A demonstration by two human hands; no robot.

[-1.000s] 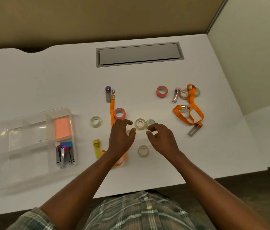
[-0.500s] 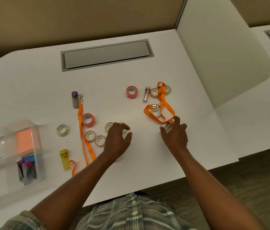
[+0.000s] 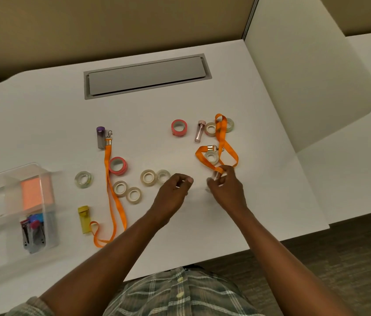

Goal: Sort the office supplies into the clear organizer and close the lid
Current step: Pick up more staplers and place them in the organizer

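Note:
The clear organizer [image 3: 36,167] lies open at the far left with orange sticky notes [image 3: 34,192] and coloured clips [image 3: 33,232] inside. Several tape rolls [image 3: 148,177] lie mid-desk, along with two pink rolls [image 3: 179,127]. One orange lanyard [image 3: 111,195] runs from a purple-capped tube [image 3: 100,137] down to a yellow tube [image 3: 83,218]. A second orange lanyard [image 3: 222,137] loops over three more rolls. My right hand [image 3: 226,190] pinches this lanyard's near end and its clear tube [image 3: 211,179]. My left hand [image 3: 174,192] hovers beside it, fingers loosely curled, with nothing seen in it.
A grey cable hatch [image 3: 148,75] is set into the desk at the back. A white divider panel [image 3: 305,87] rises along the right side. A small pink tube [image 3: 200,131] lies beside the right lanyard. The desk's front edge runs just below my forearms.
My right hand moved right from the tape rolls and took hold of the lanyard's clear tube. My left hand left the rolls and followed to the right. The view swung right.

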